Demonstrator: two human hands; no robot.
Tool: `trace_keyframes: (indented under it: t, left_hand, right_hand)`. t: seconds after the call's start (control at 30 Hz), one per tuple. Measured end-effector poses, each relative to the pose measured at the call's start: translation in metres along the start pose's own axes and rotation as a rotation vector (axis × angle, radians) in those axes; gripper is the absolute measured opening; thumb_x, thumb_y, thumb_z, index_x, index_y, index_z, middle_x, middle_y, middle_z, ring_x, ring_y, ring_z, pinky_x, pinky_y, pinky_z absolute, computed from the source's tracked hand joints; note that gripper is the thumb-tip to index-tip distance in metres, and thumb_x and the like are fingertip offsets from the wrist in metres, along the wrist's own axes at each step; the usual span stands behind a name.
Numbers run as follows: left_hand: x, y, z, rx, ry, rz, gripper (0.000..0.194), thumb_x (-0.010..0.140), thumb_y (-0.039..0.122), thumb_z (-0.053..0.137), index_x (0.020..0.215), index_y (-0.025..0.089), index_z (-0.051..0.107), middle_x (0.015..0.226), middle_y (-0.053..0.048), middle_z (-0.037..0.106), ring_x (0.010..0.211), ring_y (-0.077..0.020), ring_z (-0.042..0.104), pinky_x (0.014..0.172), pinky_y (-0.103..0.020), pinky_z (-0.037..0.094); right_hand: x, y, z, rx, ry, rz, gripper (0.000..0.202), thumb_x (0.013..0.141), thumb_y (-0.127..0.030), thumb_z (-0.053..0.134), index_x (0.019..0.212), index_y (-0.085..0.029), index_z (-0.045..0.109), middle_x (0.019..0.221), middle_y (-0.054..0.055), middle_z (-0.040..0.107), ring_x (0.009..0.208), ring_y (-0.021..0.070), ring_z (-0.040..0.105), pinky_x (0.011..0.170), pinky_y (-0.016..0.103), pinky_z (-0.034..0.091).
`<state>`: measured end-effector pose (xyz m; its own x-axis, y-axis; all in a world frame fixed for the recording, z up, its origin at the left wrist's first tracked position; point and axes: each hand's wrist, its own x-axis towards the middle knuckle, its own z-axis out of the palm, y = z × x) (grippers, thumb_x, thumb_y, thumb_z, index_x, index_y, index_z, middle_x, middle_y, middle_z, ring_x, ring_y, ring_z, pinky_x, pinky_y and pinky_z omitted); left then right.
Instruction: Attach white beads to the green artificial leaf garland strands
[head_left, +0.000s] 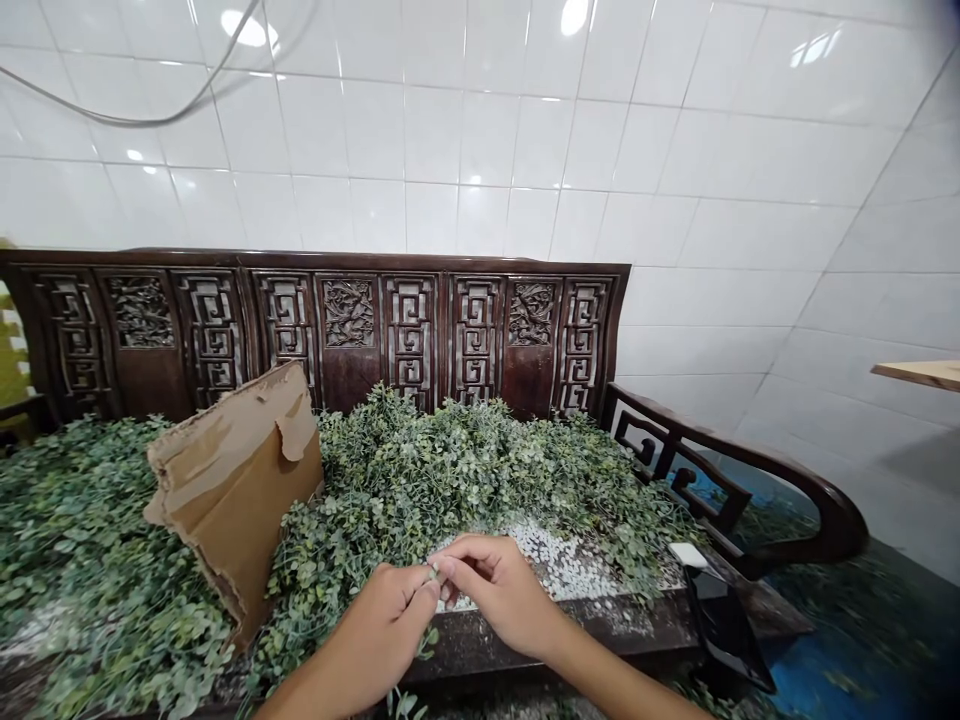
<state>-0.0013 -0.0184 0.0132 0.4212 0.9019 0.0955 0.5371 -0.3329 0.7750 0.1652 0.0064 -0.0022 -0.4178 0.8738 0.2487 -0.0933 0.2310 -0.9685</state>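
My left hand (pixel 382 625) is closed in a pinch round the stem of a leafy green sprig (pixel 426 645), whose leaves hang below the fingers. Thumb and forefinger of my right hand (pixel 499 590) press together against the left fingertips. A tiny pale green bit shows where the hands meet, but what the right fingers grip is mostly covered. Just beyond the hands, small white pieces (pixel 562 560) lie scattered on the seat of a dark wooden bench (pixel 525 640). A large heap of similar greenery (pixel 450 460) spreads behind them.
A torn cardboard sheet (pixel 247 490) stands upright in the greenery at left. On the seat's right end lie a black phone-like object (pixel 726 625) and a small white item (pixel 688 555). The bench's carved backrest (pixel 349 375) and curved armrest (pixel 750 470) border the heap.
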Motion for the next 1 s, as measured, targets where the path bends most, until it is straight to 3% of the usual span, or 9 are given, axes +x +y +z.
trace_keyframes:
  t: [0.43, 1.0]
  left_hand:
    - [0.0012, 0.0014, -0.0048, -0.083, -0.048, -0.019, 0.037, 0.093, 0.041, 0.029, 0.062, 0.021, 0.035, 0.059, 0.006, 0.03, 0.057, -0.0114, 0.029, 0.054, -0.025, 0.021]
    - [0.0006, -0.0012, -0.0045, -0.075, -0.043, -0.002, 0.035, 0.093, 0.036, 0.029, 0.061, 0.021, 0.034, 0.059, 0.006, 0.031, 0.058, -0.0113, 0.03, 0.055, -0.025, 0.022]
  right_hand:
    - [-0.0021, 0.0, 0.0053, 0.072, 0.05, 0.02, 0.028, 0.082, -0.042, 0.067, 0.079, -0.015, 0.074, 0.064, 0.001, 0.065, 0.058, 0.0125, 0.059, 0.058, 0.026, 0.052]
    - [-0.0037, 0.0029, 0.0096, 0.09, 0.082, 0.011, 0.026, 0.081, -0.041, 0.069, 0.081, -0.015, 0.075, 0.063, 0.001, 0.065, 0.057, 0.0124, 0.06, 0.058, 0.026, 0.052]
